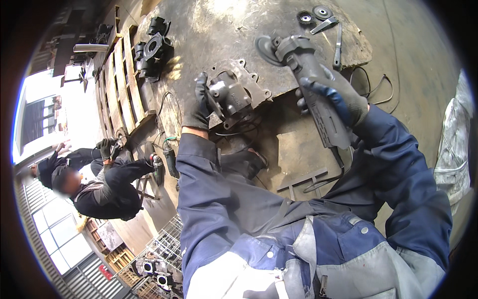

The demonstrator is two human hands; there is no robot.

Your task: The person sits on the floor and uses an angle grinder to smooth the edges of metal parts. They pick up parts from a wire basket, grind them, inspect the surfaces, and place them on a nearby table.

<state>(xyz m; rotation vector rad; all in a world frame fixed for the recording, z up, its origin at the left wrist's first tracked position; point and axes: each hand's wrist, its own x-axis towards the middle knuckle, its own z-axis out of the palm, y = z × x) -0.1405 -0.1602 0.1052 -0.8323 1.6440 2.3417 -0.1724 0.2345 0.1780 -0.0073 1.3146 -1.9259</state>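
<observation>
R hand [343,97], dk glove w/ blue patch: arm comes in from lower R, elbow bent, forearm angled up & L. Fingers curled round the body of a dk grey angle grinder [311,82], firm grip. Grinder slants, disc end up-L, cord end down-R; disc [268,51] is near the workpiece, apart from it. Can't tell if disc touches the table.

L hand [199,102], dk glove: forearm nearly straight up from lower edge, one digit pointing up. Part-closed on L side of a dk metal casting [231,97], holding it; some fingers hidden. Casting sits at near edge of the table [199,37], w/ a flat holed flange [241,72] on its far side.

Further out: 2 round wheels [306,18], a lt grey wrench [323,25] & a dk-handled tool [338,47] at far R of tabletop. Black castings [153,50] at far L, next to wood pallet [119,79]. Grinder's cord [338,158] drops below R hand. Off L, a seated co-worker [119,194] in dk clothes, gloved hands near a metal part. Lower L: wire basket [167,236], metal parts by it.
</observation>
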